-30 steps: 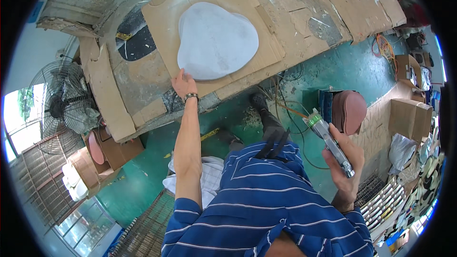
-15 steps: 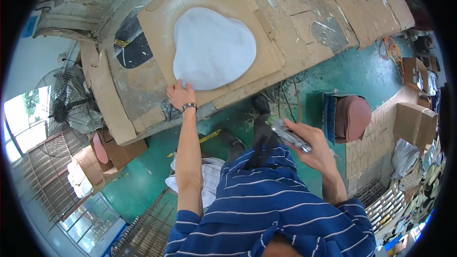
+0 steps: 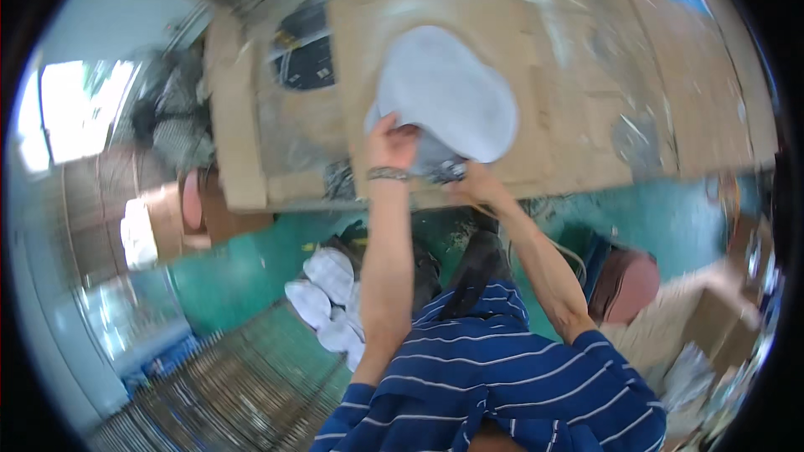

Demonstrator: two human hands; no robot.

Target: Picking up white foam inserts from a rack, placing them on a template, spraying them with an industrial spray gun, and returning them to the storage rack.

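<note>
A stack of white, rounded, lobed sheets [image 3: 452, 88] lies on a cardboard sheet on the workbench. My left hand [image 3: 392, 149] grips the near left edge of the top sheet and lifts it. A greyish surface [image 3: 431, 151] shows below the raised edge. My right hand [image 3: 479, 184] is closed beside the near edge of the stack, around a shiny, dark-and-silver tool [image 3: 445, 171]. That tool points left toward the opening under the sheet; motion blur and my fingers hide its exact kind.
Cardboard [image 3: 360, 42] covers much of the workbench. A fan [image 3: 172, 109] stands at the left, near boxes. White rounded pieces [image 3: 331, 276] lie below the bench by a wire rack [image 3: 226, 377]. At the right sit a stack of reddish-brown pieces [image 3: 632, 285] and a cardboard box [image 3: 712, 318].
My right hand has moved with the tool from beside my body up to the stack's near edge. My left hand has gone from resting at the edge to lifting the top sheet. The view has turned.
</note>
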